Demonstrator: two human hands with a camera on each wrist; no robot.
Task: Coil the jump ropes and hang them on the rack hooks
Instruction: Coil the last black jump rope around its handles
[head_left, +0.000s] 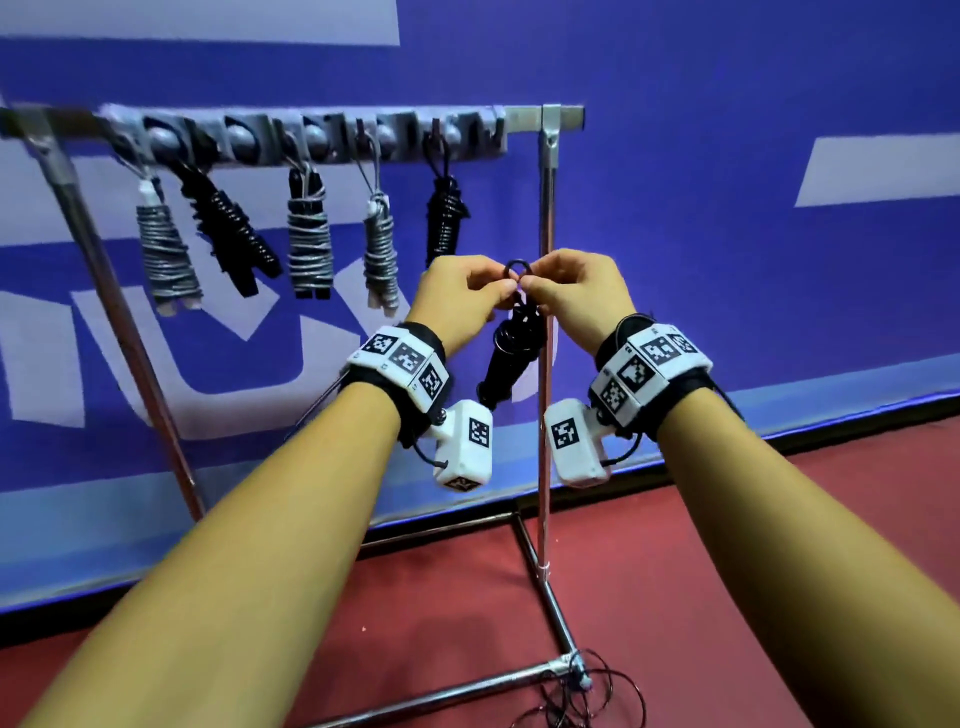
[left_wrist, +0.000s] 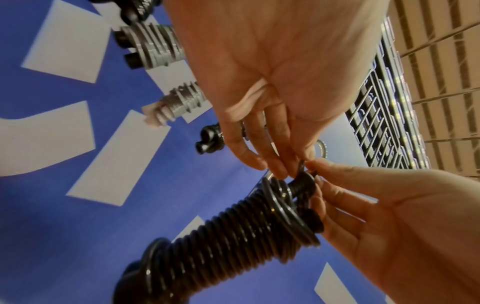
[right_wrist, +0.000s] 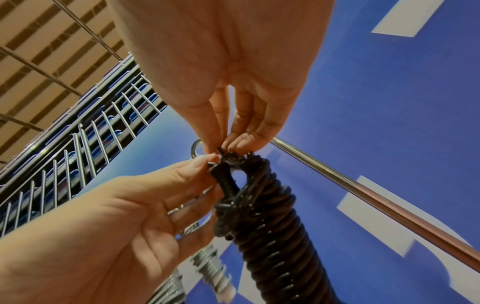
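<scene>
A black jump rope, wound into a tight coil round its handles, hangs between my hands in front of the rack's right post. A small black loop sticks up from its top. My left hand and right hand both pinch that loop from either side, fingertips almost meeting. In the left wrist view the left fingertips press on the cord above the coil. In the right wrist view the right fingertips pinch the knot atop the coil.
The hook bar runs across the rack top, above and left of my hands. Several coiled ropes hang from it, grey and black. The chrome upright post stands just behind the held coil. Loose black cord lies at the rack foot on the red floor.
</scene>
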